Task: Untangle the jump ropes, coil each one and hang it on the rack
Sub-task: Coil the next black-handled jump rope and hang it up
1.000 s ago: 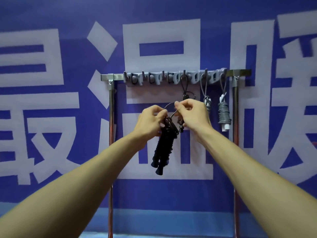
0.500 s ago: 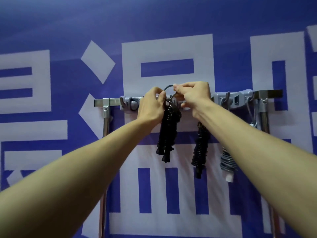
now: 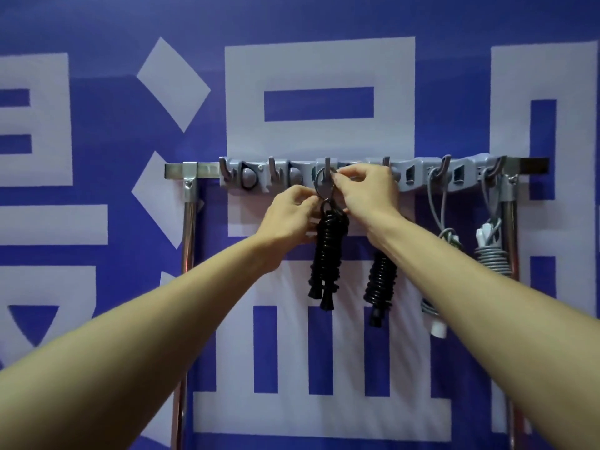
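Behind all hangs a blue banner [image 3: 107,131] with big white characters. Before it stands the metal rack [image 3: 190,222] with its grey hook strip [image 3: 422,170]. Another black rope [image 3: 381,280] and two grey ropes [image 3: 492,254] fill the right side. My left hand [image 3: 289,212] pinches the black jump rope [image 3: 326,254] at its top to carry the weight. My right hand [image 3: 367,190] pinches the loop [image 3: 316,183] wide at the hook [image 3: 327,165]; whether it sits on it, I cannot tell
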Motion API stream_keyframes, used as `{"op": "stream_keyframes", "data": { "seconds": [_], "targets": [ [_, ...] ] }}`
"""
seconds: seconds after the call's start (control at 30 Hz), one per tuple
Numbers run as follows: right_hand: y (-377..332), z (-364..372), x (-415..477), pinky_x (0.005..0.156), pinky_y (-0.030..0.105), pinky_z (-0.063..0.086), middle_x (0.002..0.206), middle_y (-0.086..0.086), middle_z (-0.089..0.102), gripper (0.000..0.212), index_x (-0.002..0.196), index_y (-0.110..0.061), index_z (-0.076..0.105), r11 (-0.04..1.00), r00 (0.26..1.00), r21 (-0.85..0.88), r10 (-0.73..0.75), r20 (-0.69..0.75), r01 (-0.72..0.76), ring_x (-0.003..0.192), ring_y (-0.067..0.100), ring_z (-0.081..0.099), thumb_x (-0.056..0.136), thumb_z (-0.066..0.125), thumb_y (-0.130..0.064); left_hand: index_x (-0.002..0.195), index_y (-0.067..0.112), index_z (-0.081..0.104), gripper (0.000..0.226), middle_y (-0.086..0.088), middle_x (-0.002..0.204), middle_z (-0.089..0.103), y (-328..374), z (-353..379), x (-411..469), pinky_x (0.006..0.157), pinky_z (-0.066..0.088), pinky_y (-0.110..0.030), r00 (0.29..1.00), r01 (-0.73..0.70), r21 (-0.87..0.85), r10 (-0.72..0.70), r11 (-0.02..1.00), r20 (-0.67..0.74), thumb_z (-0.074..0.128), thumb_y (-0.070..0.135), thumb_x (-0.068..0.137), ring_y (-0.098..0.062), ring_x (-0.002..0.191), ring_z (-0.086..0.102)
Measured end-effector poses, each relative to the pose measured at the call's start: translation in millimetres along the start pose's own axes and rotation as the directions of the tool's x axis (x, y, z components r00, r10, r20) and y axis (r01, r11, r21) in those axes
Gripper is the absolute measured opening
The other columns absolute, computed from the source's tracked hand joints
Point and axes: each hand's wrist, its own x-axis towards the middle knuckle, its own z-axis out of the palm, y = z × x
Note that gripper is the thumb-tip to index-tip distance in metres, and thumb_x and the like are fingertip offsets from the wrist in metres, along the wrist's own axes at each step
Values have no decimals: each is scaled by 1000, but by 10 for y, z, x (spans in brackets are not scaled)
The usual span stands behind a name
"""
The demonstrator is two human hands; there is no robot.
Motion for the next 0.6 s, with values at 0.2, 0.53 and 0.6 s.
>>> {"op": "stream_keyframes", "data": {
  "seconds": [0.2, 0.53, 0.6],
  "targets": [
    [95, -324, -530, 77, 17, 38, 89, -6, 67, 19, 104, -23, 71, 951, 984, -283, -77, 163, 122, 89, 10, 58, 87, 64, -17, 115, 19, 60, 20, 1, 115, 66, -101, -99, -432, 95, 52, -35, 998, 41, 116, -35, 992, -53, 51, 15, 98, -14, 106, 62],
    [780, -792, -1853, 66, 17, 46, 102, 0, 66, 14, 101, -18, 72, 913, 866, -400, 135, 482, 80, 68, 0, 52, 90, 63, -16, 108, 24, 62, 21, -1, 109, 67, -594, 64, -1848, 90, 53, -33, 943, 238, 270, -289, 933, 166, 48, 12, 98, -14, 101, 65],
    [990, -869, -2202, 70, 19, 47, 106, 0, 65, 16, 104, -17, 71, 895, 817, -440, 200, 541, 72, 77, 5, 54, 90, 63, -17, 103, 26, 63, 20, -1, 106, 68, -846, 160, -2195, 87, 52, -31, 901, 267, 350, -362, 898, 240, 50, 13, 96, -14, 98, 64]
  ]
}}
